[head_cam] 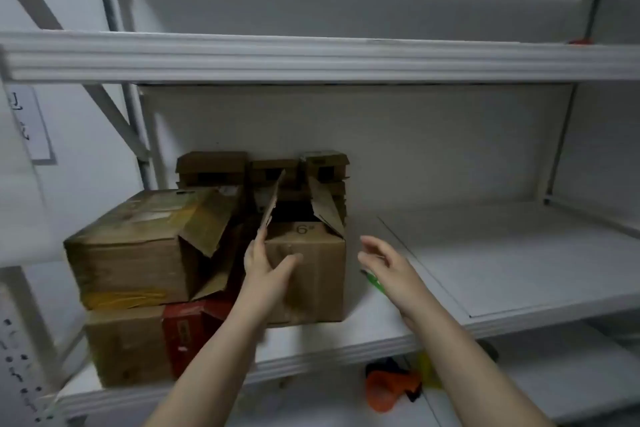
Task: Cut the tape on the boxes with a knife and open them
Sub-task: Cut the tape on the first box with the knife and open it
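Here the brown cardboard box marked "6#" (311,274) stands on the white metal shelf (485,270), near its front edge and left of the middle. Its top is open: the left flap (272,204) stands almost upright and the right flap (325,208) leans outward.

The left hand (265,267) lies against the box's front left corner. Its thumb stretches across the front face, and its fingers (254,246) run straight up the left edge, close together, to the foot of the left flap. The right hand (388,267) hovers just beside the box's right side without touching it, its fingers apart and loosely bent, holding nothing. Beneath that hand a small green object (373,282) lies on the shelf, too blurred and hidden to identify.

Touching the box on the left is a larger brown carton with yellow tape (131,253), one end flap hanging open. It sits on another plain brown carton (124,347) and a red box (187,326). Behind them, against the back wall, small brown boxes (211,166) are stacked.

A white shelf beam (311,55) crosses above. Below the shelf lies a crumpled orange item (388,388).
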